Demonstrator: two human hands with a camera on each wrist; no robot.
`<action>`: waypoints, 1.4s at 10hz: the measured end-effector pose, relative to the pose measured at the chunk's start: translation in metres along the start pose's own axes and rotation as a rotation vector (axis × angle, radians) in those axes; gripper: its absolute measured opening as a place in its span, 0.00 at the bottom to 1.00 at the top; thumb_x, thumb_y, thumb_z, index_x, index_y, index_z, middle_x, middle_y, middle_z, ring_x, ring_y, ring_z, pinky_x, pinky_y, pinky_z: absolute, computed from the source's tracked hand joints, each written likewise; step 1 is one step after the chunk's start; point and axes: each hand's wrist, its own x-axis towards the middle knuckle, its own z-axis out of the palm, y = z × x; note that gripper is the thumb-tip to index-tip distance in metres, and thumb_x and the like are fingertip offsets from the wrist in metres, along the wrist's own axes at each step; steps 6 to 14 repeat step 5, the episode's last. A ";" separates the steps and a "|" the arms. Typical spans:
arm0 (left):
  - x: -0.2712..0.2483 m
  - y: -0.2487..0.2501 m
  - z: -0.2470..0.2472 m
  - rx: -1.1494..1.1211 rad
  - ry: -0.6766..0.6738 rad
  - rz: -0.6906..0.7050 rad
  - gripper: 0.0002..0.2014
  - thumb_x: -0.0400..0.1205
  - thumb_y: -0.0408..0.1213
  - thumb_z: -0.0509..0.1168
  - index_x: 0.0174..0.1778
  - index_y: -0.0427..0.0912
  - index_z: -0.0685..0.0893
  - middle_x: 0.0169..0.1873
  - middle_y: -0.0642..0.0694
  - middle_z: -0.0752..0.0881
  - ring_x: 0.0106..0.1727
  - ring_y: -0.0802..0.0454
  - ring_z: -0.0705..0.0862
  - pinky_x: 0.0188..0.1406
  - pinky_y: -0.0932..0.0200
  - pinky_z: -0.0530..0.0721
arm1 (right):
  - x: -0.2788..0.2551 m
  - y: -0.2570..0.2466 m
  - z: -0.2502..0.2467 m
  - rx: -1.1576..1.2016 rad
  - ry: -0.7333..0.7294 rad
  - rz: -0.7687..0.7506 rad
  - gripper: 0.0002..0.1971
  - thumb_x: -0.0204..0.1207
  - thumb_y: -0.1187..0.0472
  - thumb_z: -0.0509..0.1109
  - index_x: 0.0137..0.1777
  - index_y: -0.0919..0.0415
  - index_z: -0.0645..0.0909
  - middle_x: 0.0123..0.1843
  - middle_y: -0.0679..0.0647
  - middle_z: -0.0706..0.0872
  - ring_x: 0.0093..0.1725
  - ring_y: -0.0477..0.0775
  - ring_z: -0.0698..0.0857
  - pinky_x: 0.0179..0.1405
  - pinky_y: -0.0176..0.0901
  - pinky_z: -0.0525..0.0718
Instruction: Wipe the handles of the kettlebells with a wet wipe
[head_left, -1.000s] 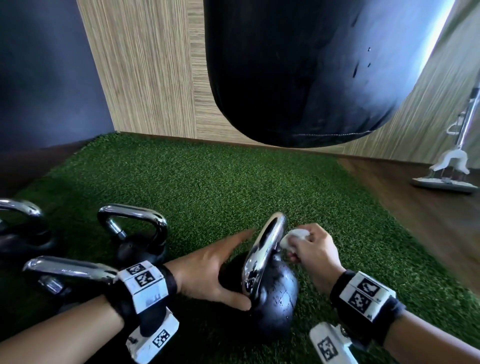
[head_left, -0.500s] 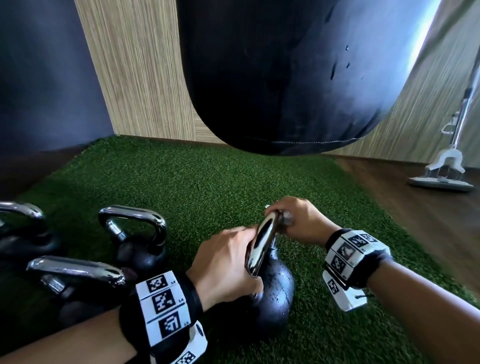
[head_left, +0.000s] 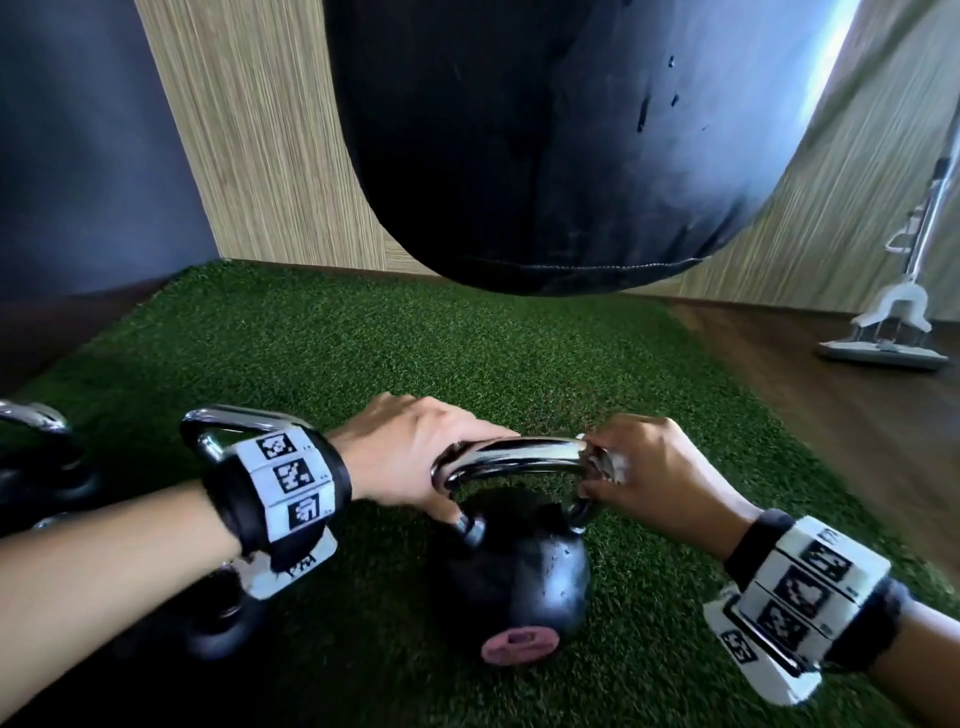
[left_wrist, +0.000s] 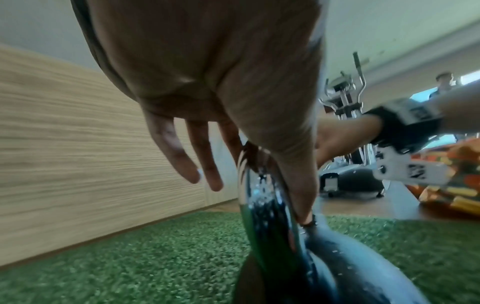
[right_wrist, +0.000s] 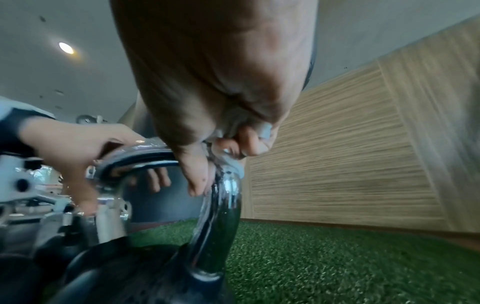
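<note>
A black kettlebell (head_left: 519, 582) stands on the green turf, its chrome handle (head_left: 514, 456) lying crosswise in the head view. My left hand (head_left: 415, 457) lies over the handle's left end, thumb (left_wrist: 293, 174) down the near side and fingers (left_wrist: 187, 156) hanging loose on the far side. My right hand (head_left: 654, 473) grips the handle's right corner with a white wet wipe (head_left: 602, 462) bunched under its fingers. In the right wrist view the wipe (right_wrist: 265, 129) shows only as a small pale fold against the chrome handle (right_wrist: 223, 195).
Other chrome-handled kettlebells (head_left: 234, 421) stand at the left, partly behind my left forearm. A big black punching bag (head_left: 571, 145) hangs close above the turf (head_left: 363, 353). A mop (head_left: 898, 312) rests on the wood floor at the right. Wood-panelled walls close the back.
The kettlebell has turned so its handle lies crosswise. My left hand moved from the body up onto the handle's left end. The right hand with the wipe has slid to the right corner.
</note>
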 end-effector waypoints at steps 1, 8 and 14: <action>0.015 -0.015 -0.004 0.065 -0.031 0.053 0.46 0.66 0.68 0.76 0.80 0.76 0.61 0.62 0.64 0.87 0.56 0.58 0.88 0.53 0.54 0.87 | -0.017 -0.004 0.005 -0.055 0.051 0.027 0.23 0.76 0.53 0.80 0.68 0.59 0.80 0.58 0.45 0.81 0.42 0.34 0.78 0.38 0.19 0.80; -0.041 -0.027 -0.001 -0.171 -0.045 -0.292 0.51 0.72 0.57 0.79 0.87 0.66 0.57 0.78 0.57 0.73 0.67 0.46 0.85 0.60 0.46 0.87 | -0.030 -0.044 -0.041 -0.067 -0.129 0.177 0.09 0.71 0.66 0.73 0.49 0.67 0.90 0.44 0.62 0.90 0.48 0.63 0.90 0.42 0.35 0.76; -0.041 -0.027 -0.001 -0.171 -0.045 -0.292 0.51 0.72 0.57 0.79 0.87 0.66 0.57 0.78 0.57 0.73 0.67 0.46 0.85 0.60 0.46 0.87 | -0.030 -0.044 -0.041 -0.067 -0.129 0.177 0.09 0.71 0.66 0.73 0.49 0.67 0.90 0.44 0.62 0.90 0.48 0.63 0.90 0.42 0.35 0.76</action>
